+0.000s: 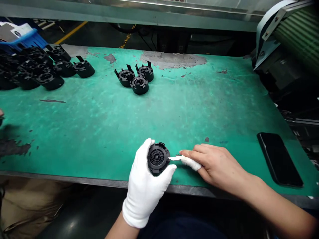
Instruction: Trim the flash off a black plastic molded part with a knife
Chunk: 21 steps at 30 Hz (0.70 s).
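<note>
My left hand (147, 182), in a white glove, is closed around a round black plastic part (158, 158) near the front edge of the table. Its ribbed, circular face is turned up toward me. My right hand (211, 162) is bare except for a white cover on the thumb. Between thumb and fingers it pinches a small blade (175, 158), whose handle is hidden in the grip. The blade's tip meets the right rim of the black part, or lies very close to it.
Three black round parts (139, 85) with upright tabs stand mid-table. Many similar parts (47, 78) crowd the far left, by a blue bin (37, 35). A phone (279, 159) lies at right, below a green-belted machine (299, 30). Another person's hand (1, 113) shows at the left edge.
</note>
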Tool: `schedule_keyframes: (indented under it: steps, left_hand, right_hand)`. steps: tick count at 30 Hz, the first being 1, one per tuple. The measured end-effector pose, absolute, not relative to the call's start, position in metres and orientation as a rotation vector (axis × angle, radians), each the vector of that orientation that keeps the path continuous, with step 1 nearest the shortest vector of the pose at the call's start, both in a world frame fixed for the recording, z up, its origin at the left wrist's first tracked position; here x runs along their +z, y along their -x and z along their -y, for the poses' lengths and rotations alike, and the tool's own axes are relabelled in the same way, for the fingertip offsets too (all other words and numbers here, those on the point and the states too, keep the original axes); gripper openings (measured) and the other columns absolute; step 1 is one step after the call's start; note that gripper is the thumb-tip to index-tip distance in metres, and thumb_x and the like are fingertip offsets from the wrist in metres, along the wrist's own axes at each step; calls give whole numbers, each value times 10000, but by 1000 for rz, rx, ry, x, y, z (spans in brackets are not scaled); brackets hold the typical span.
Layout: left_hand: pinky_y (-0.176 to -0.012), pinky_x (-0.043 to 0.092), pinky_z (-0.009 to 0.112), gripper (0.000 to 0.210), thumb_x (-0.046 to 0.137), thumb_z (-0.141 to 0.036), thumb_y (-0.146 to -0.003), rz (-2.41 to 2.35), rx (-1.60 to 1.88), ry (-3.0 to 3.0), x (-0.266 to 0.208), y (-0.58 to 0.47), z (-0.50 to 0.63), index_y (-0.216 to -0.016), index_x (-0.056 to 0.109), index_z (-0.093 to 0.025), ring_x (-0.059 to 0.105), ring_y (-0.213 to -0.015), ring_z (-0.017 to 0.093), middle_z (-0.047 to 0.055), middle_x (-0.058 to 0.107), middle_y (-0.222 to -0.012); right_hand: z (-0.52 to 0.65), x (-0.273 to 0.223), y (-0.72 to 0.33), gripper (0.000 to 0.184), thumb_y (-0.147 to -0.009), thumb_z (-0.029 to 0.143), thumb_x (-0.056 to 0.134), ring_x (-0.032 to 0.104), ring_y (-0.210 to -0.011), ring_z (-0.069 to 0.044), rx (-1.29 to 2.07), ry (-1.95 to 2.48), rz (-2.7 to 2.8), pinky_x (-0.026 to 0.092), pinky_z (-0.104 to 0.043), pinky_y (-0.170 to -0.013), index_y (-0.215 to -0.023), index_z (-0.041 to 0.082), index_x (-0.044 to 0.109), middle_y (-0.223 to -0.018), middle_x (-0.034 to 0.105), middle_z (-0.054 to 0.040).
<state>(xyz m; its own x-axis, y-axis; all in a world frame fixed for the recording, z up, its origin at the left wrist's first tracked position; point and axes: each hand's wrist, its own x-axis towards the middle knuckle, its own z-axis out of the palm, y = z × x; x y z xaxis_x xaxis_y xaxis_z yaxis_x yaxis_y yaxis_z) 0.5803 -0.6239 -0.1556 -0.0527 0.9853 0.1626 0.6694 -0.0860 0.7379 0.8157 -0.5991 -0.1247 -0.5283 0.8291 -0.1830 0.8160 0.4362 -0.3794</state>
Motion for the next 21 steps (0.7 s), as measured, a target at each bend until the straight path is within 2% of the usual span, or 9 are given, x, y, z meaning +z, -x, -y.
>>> schedule_keyframes:
  steps: [12, 17, 21]
  left_hand:
    - [-1159, 446, 457, 803, 776, -453, -798, -1745, 998, -1826, -159, -580, 623, -1462, 411, -191, 554, -1313, 276, 130, 557, -1410]
    - [-1160, 445, 474, 823, 774, -491, -802, -1732, 990, -1811, -159, -579, 624, -1471, 396, -195, 544, -1326, 282, 136, 541, -1427]
    - [-1182, 422, 472, 923, 809, -480, -775, -1709, 963, -1873, -162, -576, 624, -1509, 333, -187, 505, -1369, 284, 147, 506, -1461]
  right_hand:
    - [584, -117, -814, 413, -980, 207, 498, 665, -909, -245, 514, 1577, 2670, 429, -356, -690, -1356, 314, 630, -980, 704, -25]
    - [588, -113, -816, 376, -1001, 230, 478, 678, -940, -245, 697, 1511, 2577, 471, -364, -765, -1335, 278, 645, -1020, 723, -46]
    - [607, -118, -813, 381, -1017, 241, 474, 641, -1106, -229, 1039, 1422, 2270, 459, -350, -938, -1377, 267, 596, -1226, 699, -57]
